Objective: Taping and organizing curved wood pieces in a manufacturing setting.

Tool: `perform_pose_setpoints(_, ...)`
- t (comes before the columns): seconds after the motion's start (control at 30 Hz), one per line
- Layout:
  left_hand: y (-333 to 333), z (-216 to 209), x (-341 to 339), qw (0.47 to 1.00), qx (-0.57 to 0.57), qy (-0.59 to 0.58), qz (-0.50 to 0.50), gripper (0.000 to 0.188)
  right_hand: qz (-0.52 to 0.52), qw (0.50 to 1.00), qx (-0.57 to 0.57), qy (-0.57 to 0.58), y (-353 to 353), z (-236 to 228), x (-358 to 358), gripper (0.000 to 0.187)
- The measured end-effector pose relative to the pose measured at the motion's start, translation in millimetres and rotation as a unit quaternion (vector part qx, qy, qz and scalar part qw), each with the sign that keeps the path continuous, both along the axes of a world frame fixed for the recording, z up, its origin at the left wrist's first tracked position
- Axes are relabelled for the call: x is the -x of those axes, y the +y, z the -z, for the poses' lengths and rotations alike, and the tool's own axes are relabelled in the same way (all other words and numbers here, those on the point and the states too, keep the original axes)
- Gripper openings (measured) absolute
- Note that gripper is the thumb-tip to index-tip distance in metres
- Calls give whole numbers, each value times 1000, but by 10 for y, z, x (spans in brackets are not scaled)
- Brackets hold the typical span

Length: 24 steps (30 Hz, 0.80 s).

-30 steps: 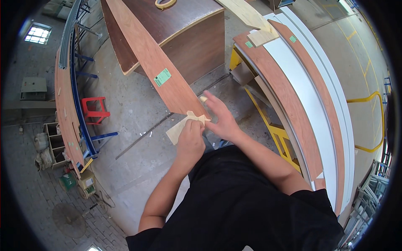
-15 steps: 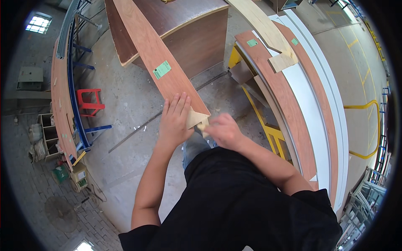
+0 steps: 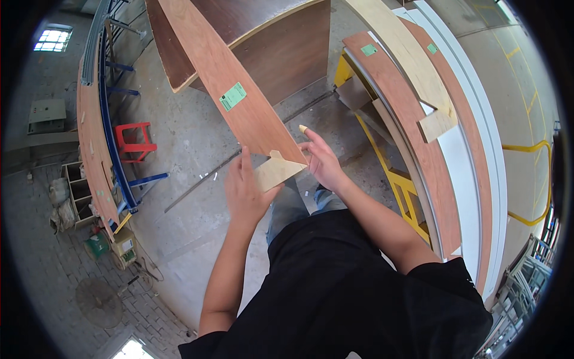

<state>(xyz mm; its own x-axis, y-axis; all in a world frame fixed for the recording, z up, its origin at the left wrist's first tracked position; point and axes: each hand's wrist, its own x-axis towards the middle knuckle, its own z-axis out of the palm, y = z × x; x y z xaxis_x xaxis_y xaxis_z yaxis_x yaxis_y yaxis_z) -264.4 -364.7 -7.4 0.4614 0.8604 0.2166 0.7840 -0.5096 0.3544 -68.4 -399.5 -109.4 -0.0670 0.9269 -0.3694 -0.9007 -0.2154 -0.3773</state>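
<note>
A long reddish-brown board (image 3: 254,113) with a green label slopes down toward me from a dark wooden table. At its near end sits a small pale plywood piece (image 3: 278,172) with a notched outline, its right tip meeting the board's corner. My left hand (image 3: 244,188) has the plywood piece between its thumb and fingers, beside the board's left edge. My right hand (image 3: 323,161) is at the right of the board's end, fingers apart, one stretched out with a yellowish covering on its tip. Whether its thumb side touches the board I cannot tell.
The dark table (image 3: 263,24) stands ahead. At the right, more reddish boards (image 3: 412,131), white panels (image 3: 460,161) and a pale notched plank (image 3: 439,122) lie on a yellow frame (image 3: 406,197). A red stool (image 3: 134,140) and a blue-legged rack (image 3: 107,119) are at the left.
My left hand has come off the board's face onto the plywood piece, which now shows more fully. My right hand has moved up and away from the piece, its fingers spreading.
</note>
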Motion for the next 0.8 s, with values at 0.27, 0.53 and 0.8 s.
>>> perform_pose_setpoints(0.27,-54,659,228,997,-40,-48,46,80,-45,989,-5,-139,-57,-235,143,94)
perform_pose_setpoints(0.53,62,976,79,988,9,-147,44,67,-14,972,-112,-206,-98,-52,171,95)
perform_pose_setpoints(0.8,409,1683,151,985,165,-35,22,36,16,960,-76,-268,107,296,96,83)
